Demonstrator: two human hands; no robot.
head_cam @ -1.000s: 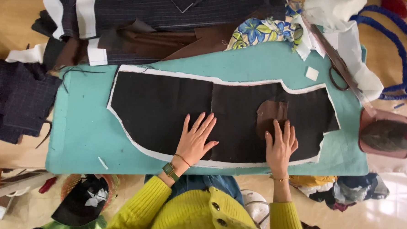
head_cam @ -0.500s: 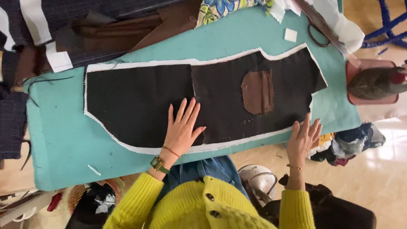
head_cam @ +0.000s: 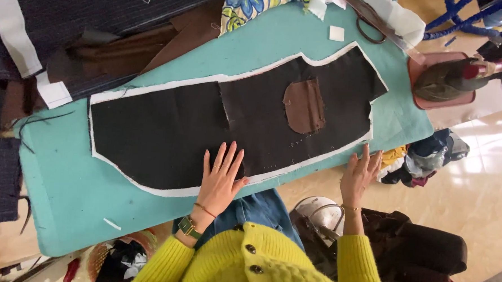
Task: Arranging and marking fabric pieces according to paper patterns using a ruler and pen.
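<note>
A long black fabric piece (head_cam: 167, 131) with a white edge lies flat on the teal padded board (head_cam: 62, 189). A brown patch (head_cam: 304, 105) sits on its right half. My left hand (head_cam: 221, 179) rests flat on the black fabric's near edge, fingers spread. My right hand (head_cam: 360, 174) hovers open just off the board's near right edge, holding nothing. I wear a yellow sweater and a green wristwatch (head_cam: 187, 227).
Dark striped and brown fabrics (head_cam: 97, 44) pile at the back left. Floral cloth (head_cam: 251, 3) and scissors (head_cam: 369, 25) lie at the back. An iron (head_cam: 451, 79) rests on a pink stand at right. Clothes and a metal pot (head_cam: 315, 214) sit on the floor.
My right hand left the brown patch and slid off the fabric past the board's near edge. The left hand stayed on the fabric. The view shifted and tilted.
</note>
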